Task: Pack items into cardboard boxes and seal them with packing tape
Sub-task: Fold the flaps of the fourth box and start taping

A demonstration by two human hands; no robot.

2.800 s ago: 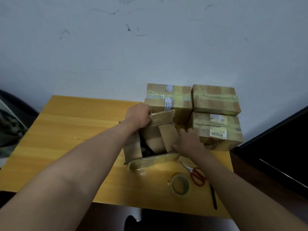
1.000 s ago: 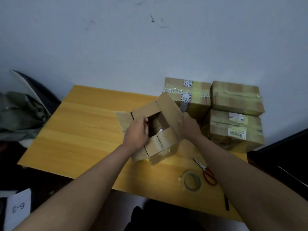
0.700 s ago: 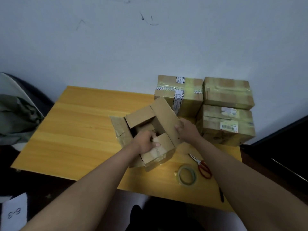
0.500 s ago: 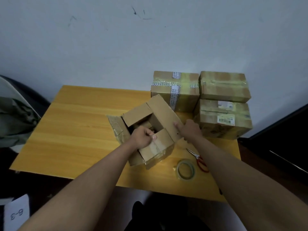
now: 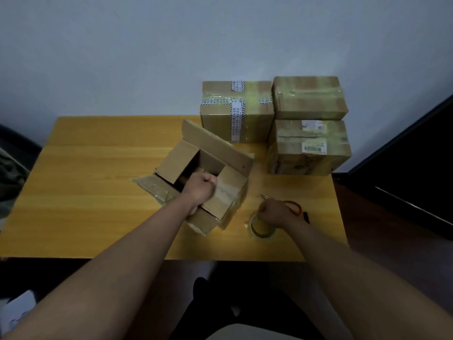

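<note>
While the open cardboard box [image 5: 208,182] is sitting turned at an angle on the counter [image 5: 93,192], its flaps are standing apart and its long axis is running from near-left to far-right. The left hand [image 5: 199,188] is curling over the near flap at the box mouth and gripping it. The roll of packing tape [image 5: 261,228] is lying flat just to the right of the box, near the counter's front edge. The right hand [image 5: 274,213] is reaching down onto the roll's far rim, fingers bent around it; whether the grip is complete cannot be told. The roll is thus lying nearer the right hand, and the box nearer the left. Red-handled scissors [image 5: 293,207] are lying just beyond the right hand. Three sealed boxes [image 5: 306,146] are standing against the wall, well clear. Closing the flaps appears to be the step pending.
</note>
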